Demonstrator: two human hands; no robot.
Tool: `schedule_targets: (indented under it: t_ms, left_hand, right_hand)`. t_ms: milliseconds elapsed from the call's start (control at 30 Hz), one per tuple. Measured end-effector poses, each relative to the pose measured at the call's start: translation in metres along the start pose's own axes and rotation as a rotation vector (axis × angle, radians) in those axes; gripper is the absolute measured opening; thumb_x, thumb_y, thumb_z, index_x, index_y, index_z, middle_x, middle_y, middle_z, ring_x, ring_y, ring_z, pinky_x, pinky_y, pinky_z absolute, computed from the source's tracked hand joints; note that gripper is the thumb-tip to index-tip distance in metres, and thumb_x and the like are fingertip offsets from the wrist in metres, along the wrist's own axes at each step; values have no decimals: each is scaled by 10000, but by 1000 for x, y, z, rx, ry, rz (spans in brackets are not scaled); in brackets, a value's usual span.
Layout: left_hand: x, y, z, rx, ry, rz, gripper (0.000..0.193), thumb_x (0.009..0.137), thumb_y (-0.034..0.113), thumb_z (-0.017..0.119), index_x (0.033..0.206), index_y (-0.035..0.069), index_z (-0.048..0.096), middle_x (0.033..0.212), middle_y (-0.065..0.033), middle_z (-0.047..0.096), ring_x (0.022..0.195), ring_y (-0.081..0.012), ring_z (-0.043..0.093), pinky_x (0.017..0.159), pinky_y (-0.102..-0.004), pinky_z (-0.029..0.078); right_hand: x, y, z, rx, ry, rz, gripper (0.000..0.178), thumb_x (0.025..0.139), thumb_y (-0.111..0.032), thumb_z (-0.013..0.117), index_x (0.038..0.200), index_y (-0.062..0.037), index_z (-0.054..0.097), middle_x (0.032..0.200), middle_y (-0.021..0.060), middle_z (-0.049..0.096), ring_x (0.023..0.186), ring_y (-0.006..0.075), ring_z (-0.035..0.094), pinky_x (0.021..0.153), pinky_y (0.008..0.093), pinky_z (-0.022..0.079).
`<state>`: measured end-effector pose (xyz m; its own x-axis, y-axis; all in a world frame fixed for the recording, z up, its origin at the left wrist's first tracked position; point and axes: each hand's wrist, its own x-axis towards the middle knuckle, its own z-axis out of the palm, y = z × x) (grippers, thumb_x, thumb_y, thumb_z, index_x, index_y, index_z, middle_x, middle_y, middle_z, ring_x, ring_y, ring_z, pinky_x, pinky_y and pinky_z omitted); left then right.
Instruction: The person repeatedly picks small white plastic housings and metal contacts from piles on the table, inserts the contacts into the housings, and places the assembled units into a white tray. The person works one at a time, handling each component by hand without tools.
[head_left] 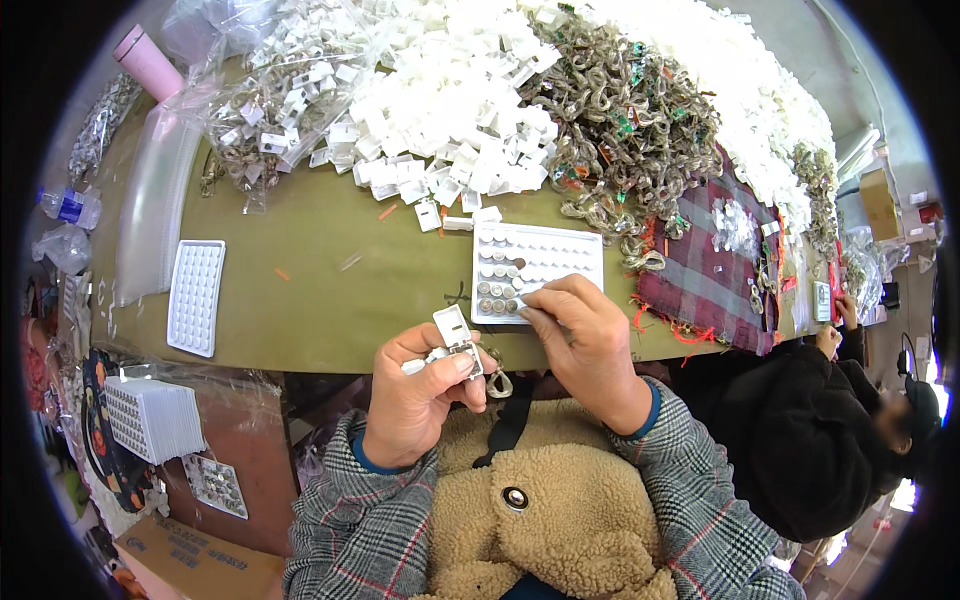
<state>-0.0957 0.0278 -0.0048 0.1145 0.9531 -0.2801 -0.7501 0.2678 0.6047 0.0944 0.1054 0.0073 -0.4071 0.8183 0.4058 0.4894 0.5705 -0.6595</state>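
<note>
My left hand (418, 393) is closed around a small white plastic battery case (455, 330), its lid swung up and metal parts showing inside. A coil of clear wire (499, 384) hangs beside those fingers. More white plastic shows between the thumb and palm. At the front edge of a white moulded tray (590, 272), my right hand (582, 335) has thumb and forefinger pinched together. Their tips are beside the silver button cells (497, 290) in the tray's left part; whatever is between them is hidden. The tray's other hollows look white.
A heap of white plastic cases (440, 110) and a tangle of clear wire coils (620, 110) cover the table's far side. Another white tray (196, 298) lies left, above stacked trays (155, 418). A plaid cloth (705, 260) lies right, near a person in black (800, 430).
</note>
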Motion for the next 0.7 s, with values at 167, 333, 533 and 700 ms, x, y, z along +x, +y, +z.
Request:
schedule_targets:
  t_ms: [167,333,533,700]
  left_hand:
    - [3,2,-4,-13,9,-43,250,916,84,656,1111,-66,609,958,-192,700,716,-175,686,640,-303,603]
    - [3,2,-3,-39,11,-54,273,924,67,654,1158,-61,597,980,-199,697,738,-185,690,656,-307,608]
    - [2,-7,-2,-75,-38,-51,273,900,62,704,1139,-20,602,973,-174,698,743,-186,691,661,-309,613]
    - [-3,-16,7,-88,-53,-28,194,871,23,731,1029,3,620,898,-122,708,734,-174,705,668,-295,623]
  right_hand:
    - [-1,6,9,-109,-70,-76,198,766,15,714,961,-7,687,823,107,601,742,294,604,657,388,495]
    - [6,8,7,-127,-95,-182,193,775,37,698,962,-2,671,840,120,604,749,289,617,658,384,508]
    - [0,-24,-16,141,-137,86,146,785,52,725,916,12,674,848,124,676,743,246,678,640,318,527]
    - [-12,-41,-12,199,-56,-89,166,800,46,698,954,8,649,845,128,635,735,275,654,610,348,530]
